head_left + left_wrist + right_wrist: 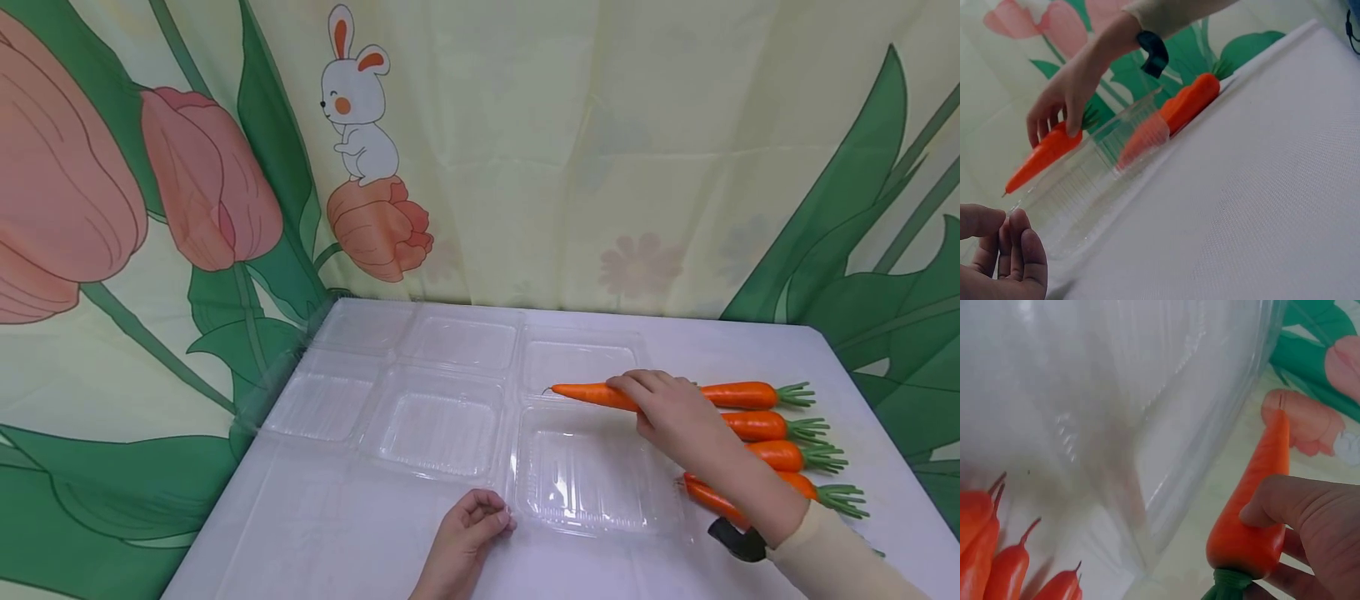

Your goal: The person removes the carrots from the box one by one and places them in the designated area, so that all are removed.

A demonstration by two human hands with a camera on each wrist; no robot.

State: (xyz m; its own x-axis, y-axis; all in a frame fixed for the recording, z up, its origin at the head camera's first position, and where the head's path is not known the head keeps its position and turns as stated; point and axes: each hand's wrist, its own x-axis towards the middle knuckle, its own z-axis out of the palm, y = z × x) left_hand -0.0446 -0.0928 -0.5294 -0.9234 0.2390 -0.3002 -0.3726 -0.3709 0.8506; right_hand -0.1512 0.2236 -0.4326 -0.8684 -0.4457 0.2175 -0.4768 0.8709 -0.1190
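My right hand [670, 411] grips an orange carrot [588, 394] near its thick end, with the thin tip pointing left. The carrot is above the nearest clear plastic container [588, 483], which stands with its lid laid back behind it. In the right wrist view, the thumb and fingers wrap the carrot [1249, 506] just above its green top. My left hand [474, 537] pinches the front left corner of that container between thumb and fingertips. From the left wrist, the same hand [1007, 256] shows at the container's edge [1075, 187].
Several more carrots [757, 425] lie in a column on the right of the white table [322, 517], green tops outward. Two other clear containers, one in the middle [442, 421] and one at left [318, 404], stand with lids laid back. A printed curtain [525, 167] hangs behind.
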